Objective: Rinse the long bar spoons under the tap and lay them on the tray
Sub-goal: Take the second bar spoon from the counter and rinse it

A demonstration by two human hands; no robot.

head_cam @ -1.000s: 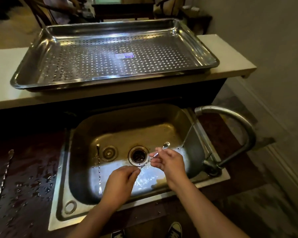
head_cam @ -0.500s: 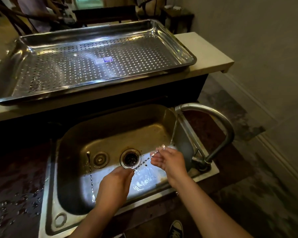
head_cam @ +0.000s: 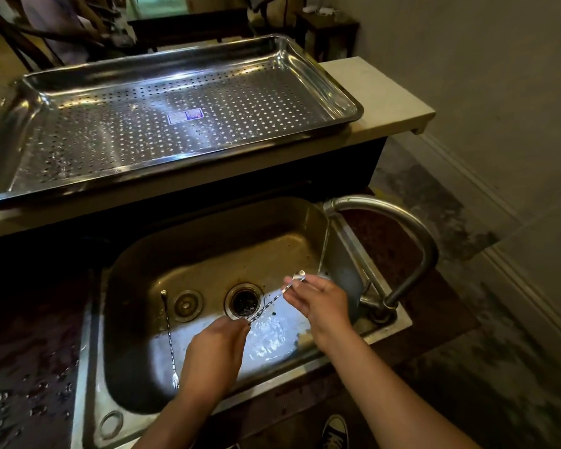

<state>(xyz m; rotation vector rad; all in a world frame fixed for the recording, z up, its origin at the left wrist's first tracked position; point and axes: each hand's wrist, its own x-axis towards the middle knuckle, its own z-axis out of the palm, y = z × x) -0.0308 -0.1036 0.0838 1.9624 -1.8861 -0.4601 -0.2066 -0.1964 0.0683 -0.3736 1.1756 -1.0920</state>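
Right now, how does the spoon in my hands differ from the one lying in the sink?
The held spoon is lifted, pinched near each end by the left hand and right hand; the other spoon lies untouched on the sink's floor. The held spoon slants up toward the right; the other spoon runs near to far, left of the drain. Both are long, twisted metal.
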